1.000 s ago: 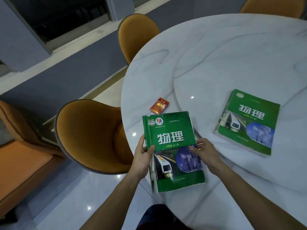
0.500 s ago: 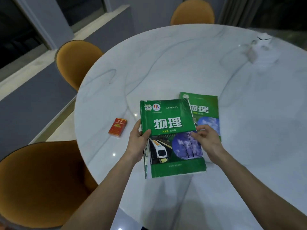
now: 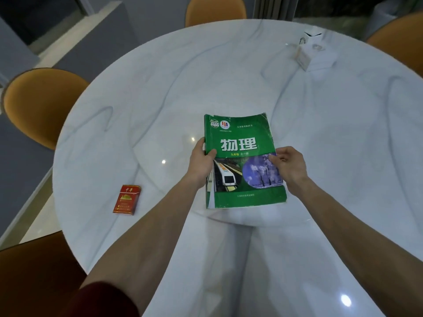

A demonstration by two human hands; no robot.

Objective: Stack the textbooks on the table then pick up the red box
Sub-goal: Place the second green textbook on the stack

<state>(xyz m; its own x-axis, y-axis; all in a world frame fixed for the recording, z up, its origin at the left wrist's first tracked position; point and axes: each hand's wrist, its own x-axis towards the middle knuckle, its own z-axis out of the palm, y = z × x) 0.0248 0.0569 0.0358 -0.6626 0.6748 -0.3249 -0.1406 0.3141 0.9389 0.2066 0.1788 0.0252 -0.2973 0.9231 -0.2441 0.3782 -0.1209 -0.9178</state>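
Observation:
A green textbook [image 3: 242,143] with a train on its cover lies near the middle of the round white marble table [image 3: 160,88]. It covers the second green textbook, which is hidden beneath it. My left hand [image 3: 201,163] grips the book's left edge, thumb on the cover. On the right edge my right hand [image 3: 289,167] holds it too, thumb on the cover. The red box [image 3: 126,199], a small flat pack, lies on the table to the left of my left forearm, apart from both hands.
Orange chairs stand around the table: one at the left [image 3: 39,104], one at the far side [image 3: 215,10], one at the right [image 3: 398,40]. A pale, see-through object [image 3: 309,53] rests at the far right of the table.
I carried the held textbook rightward from the table's near-left edge over the second book; it now sits squarely on top, hiding it. The view has turned toward the table's middle.

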